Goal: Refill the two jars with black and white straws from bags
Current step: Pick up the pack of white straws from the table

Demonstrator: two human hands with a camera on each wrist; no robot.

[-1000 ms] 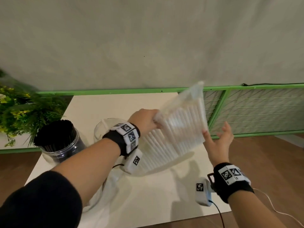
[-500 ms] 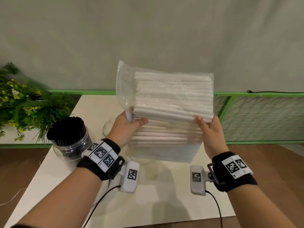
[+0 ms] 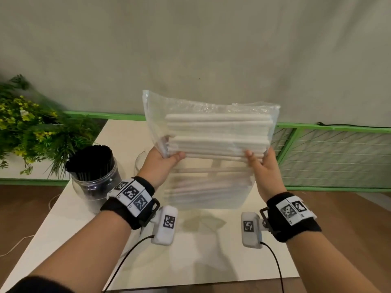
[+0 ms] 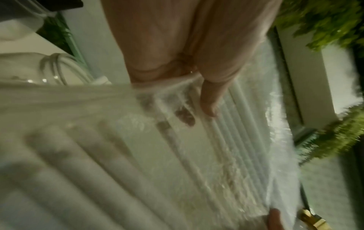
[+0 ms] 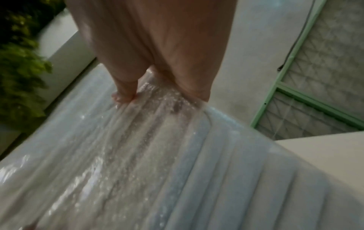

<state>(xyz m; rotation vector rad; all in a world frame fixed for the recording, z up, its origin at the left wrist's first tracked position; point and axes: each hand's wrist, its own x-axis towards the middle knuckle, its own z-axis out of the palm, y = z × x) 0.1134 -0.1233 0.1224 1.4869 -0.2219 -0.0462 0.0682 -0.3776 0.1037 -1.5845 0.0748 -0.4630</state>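
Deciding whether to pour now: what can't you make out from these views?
- Second jar: head view, only a rim sliver shows; the bag of white straws and left hand hide its fill.
- Bag opening: not discernible, both wrist views blurred.
- Right hand fingers: behind the bag.

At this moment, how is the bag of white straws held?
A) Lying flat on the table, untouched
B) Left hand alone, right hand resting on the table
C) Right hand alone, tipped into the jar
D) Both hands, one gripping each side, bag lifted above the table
D: the left hand and right hand each grip one side of the bag of white straws, which is raised above the table.
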